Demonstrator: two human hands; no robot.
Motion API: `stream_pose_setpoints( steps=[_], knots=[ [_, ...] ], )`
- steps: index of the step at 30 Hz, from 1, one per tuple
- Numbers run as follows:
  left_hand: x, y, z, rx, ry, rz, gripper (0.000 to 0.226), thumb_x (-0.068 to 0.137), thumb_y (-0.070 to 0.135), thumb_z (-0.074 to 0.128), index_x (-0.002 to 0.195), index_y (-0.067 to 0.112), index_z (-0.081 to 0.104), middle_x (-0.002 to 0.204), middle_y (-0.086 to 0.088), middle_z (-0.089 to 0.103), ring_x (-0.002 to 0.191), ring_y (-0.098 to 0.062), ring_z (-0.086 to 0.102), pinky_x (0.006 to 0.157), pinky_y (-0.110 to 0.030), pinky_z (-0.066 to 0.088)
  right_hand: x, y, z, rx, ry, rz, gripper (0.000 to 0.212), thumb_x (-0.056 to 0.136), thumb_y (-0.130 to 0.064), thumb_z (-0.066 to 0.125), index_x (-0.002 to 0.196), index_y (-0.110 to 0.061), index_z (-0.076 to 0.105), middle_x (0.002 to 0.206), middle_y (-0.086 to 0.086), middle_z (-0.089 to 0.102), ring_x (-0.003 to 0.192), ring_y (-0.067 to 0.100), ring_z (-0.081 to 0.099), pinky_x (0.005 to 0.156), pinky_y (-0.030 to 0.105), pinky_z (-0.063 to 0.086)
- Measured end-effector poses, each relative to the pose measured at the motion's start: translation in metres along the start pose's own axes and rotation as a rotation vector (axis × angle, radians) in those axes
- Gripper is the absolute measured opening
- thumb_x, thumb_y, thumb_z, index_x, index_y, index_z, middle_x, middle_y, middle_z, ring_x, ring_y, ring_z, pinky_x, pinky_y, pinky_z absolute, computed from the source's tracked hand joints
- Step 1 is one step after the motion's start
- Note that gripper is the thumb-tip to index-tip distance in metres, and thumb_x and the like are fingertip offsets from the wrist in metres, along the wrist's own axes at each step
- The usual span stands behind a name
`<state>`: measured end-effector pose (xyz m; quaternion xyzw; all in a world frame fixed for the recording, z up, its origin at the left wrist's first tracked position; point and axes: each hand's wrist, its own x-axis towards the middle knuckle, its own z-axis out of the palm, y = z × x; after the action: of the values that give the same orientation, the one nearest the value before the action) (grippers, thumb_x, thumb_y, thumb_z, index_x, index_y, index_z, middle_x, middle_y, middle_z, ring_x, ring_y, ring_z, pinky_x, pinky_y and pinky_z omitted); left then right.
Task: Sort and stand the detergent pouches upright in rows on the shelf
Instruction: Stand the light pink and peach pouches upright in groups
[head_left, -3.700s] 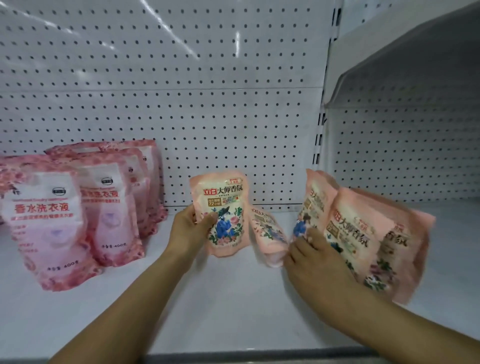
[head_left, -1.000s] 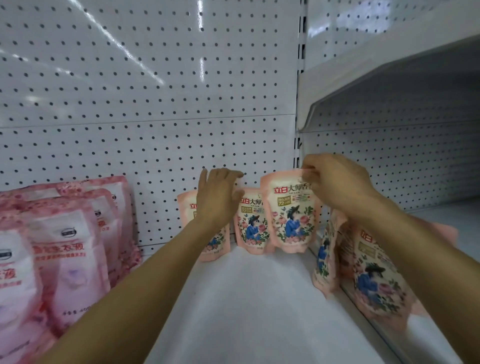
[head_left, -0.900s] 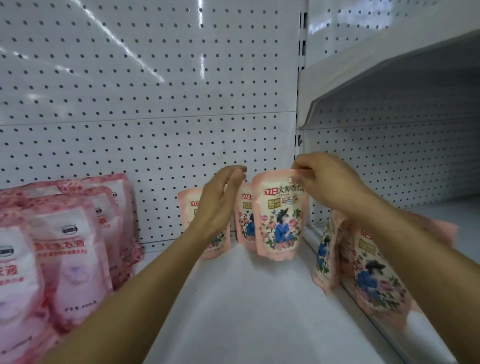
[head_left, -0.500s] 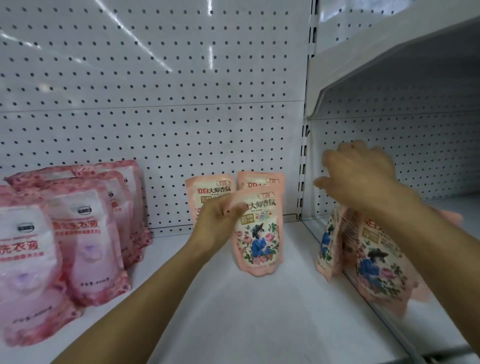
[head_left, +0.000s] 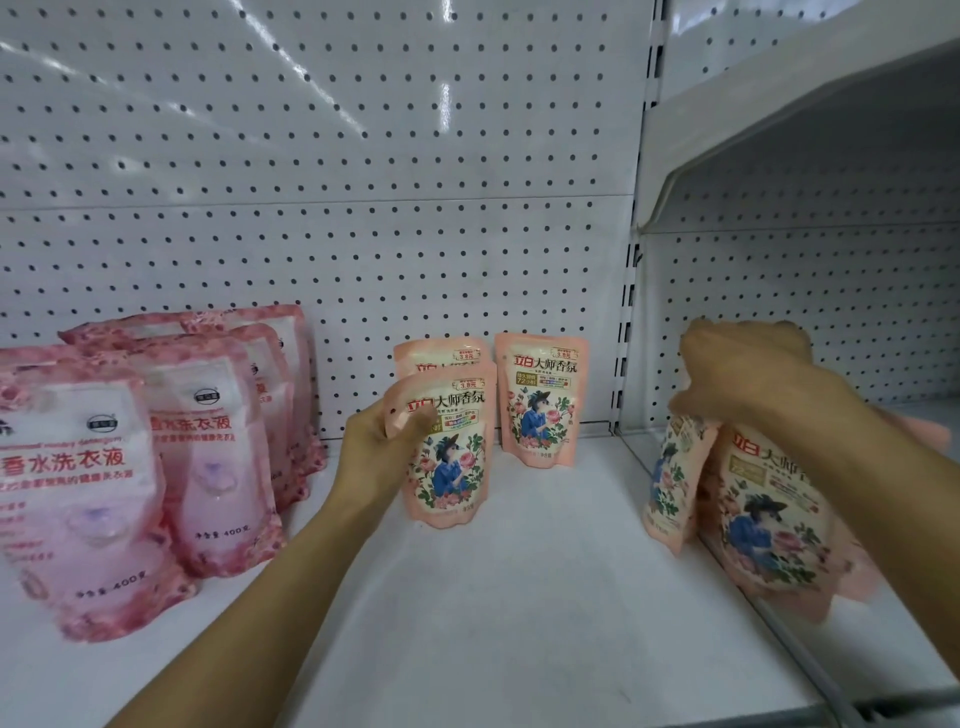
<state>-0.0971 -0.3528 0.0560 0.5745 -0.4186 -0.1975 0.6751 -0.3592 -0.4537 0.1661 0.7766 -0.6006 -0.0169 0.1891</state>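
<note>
Three small peach floral pouches stand mid-shelf. My left hand (head_left: 382, 449) grips the top left corner of the front peach pouch (head_left: 452, 457), which stands upright ahead of a second one (head_left: 441, 353) mostly hidden behind it. A third peach pouch (head_left: 543, 400) stands alone beside them near the pegboard. My right hand (head_left: 748, 376) is closed on the tops of a leaning bunch of peach pouches (head_left: 763, 525) at the right, by the shelf seam. Larger pink pouches (head_left: 202, 447) stand in rows at the left.
The white shelf (head_left: 545, 597) has a pegboard back (head_left: 363, 234). An upright post (head_left: 626, 322) divides it from the neighbouring bay, whose upper shelf (head_left: 789, 104) overhangs my right hand. A seam edge (head_left: 779, 639) runs between the two shelves.
My left hand took the front pouch from my right hand and set it ahead of the left back pouch. My right hand moved right and down onto the leaning bunch.
</note>
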Motion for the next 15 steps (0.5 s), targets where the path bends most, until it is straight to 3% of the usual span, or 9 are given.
stream_pose_setpoints(
  steps=[2, 5, 7, 9, 12, 15],
  knots=[
    [-0.003, -0.009, 0.000, 0.015, -0.018, -0.041, 0.008, 0.090, 0.018, 0.069, 0.098, 0.017, 0.070, 0.084, 0.007, 0.075, 0.066, -0.004, 0.074, 0.050, -0.017, 0.054, 0.000, 0.000, 0.002, -0.014, 0.033, 0.002, 0.014, 0.087, -0.028, 0.060, 0.097, -0.018, 0.058, 0.077, -0.006, 0.050, 0.074, 0.015, 0.049, 0.067, 0.029, 0.035],
    [-0.004, -0.019, -0.002, 0.039, -0.057, -0.112, 0.014, 0.085, 0.015, 0.074, 0.097, 0.021, 0.069, 0.086, 0.008, 0.074, 0.067, -0.004, 0.074, 0.053, -0.018, 0.056, 0.002, 0.001, 0.002, 0.072, 0.176, -0.064, 0.004, 0.087, -0.018, 0.059, 0.091, -0.019, 0.060, 0.077, -0.004, 0.051, 0.079, 0.016, 0.050, 0.059, 0.027, 0.034],
    [-0.004, -0.023, -0.004, 0.057, -0.093, -0.150, 0.023, 0.081, 0.009, 0.077, 0.097, 0.023, 0.069, 0.087, 0.010, 0.074, 0.069, -0.004, 0.074, 0.055, -0.019, 0.056, 0.002, 0.000, 0.002, 0.199, 0.235, -0.127, 0.015, 0.085, -0.012, 0.059, 0.076, -0.023, 0.056, 0.078, -0.002, 0.057, 0.072, 0.015, 0.053, 0.056, 0.026, 0.034],
    [-0.003, -0.026, -0.007, 0.081, -0.140, -0.185, 0.034, 0.077, 0.003, 0.079, 0.104, 0.021, 0.069, 0.093, 0.008, 0.076, 0.079, -0.008, 0.075, 0.062, -0.023, 0.058, 0.001, -0.002, 0.003, 0.344, 0.287, -0.193, 0.022, 0.088, -0.015, 0.057, 0.070, -0.025, 0.049, 0.075, -0.005, 0.058, 0.066, 0.014, 0.051, 0.054, 0.026, 0.033],
    [-0.001, -0.031, -0.012, 0.099, -0.210, -0.229, 0.041, 0.075, -0.001, 0.080, 0.110, 0.017, 0.069, 0.099, 0.004, 0.078, 0.086, -0.014, 0.075, 0.069, -0.027, 0.058, -0.002, -0.009, 0.000, 0.483, 0.374, -0.299, 0.017, 0.092, -0.021, 0.057, 0.076, -0.024, 0.052, 0.070, -0.010, 0.057, 0.065, 0.011, 0.052, 0.053, 0.025, 0.034],
    [0.000, -0.033, -0.015, 0.112, -0.231, -0.225, 0.039, 0.075, 0.001, 0.081, 0.109, 0.017, 0.070, 0.097, 0.005, 0.078, 0.088, -0.015, 0.075, 0.067, -0.025, 0.059, -0.002, -0.028, 0.006, 0.658, 0.285, -0.408, 0.013, 0.091, -0.026, 0.063, 0.081, -0.025, 0.055, 0.077, -0.012, 0.063, 0.073, 0.010, 0.059, 0.065, 0.029, 0.046]
  ],
)
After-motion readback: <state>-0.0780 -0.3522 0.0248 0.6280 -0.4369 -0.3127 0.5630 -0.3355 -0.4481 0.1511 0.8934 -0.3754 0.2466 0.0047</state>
